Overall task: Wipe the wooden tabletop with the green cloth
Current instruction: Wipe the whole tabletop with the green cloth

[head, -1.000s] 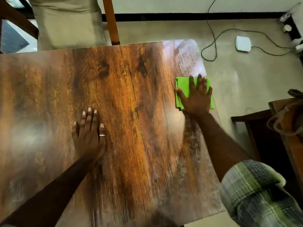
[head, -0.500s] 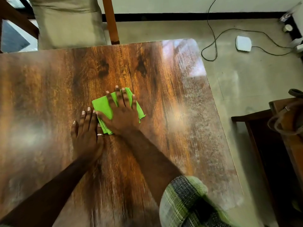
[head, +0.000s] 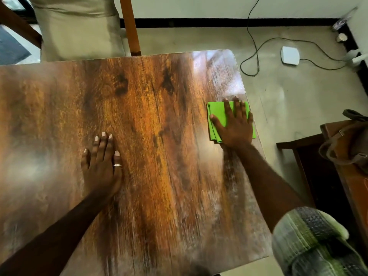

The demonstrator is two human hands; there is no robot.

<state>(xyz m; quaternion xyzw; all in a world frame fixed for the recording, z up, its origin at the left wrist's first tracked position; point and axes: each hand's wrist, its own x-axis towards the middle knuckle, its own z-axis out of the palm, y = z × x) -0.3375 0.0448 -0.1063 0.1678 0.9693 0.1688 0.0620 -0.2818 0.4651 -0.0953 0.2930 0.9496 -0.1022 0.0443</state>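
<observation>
Green folded cloth (head: 218, 114), just one, lies by the right edge of the one glossy wooden tabletop (head: 159, 136), middle right of frame. My right hand (head: 236, 128) presses it flat, fingers straight; my left hand (head: 101, 166), wearing one silver ring (head: 117, 165), rests flat on bare wood, holding nothing. One brown bag (head: 346, 144) sits far right, contents hidden.

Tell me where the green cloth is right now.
In the head view, the green cloth lies at the right edge of the wooden tabletop, pressed flat under the right hand, well right of the left hand.
</observation>
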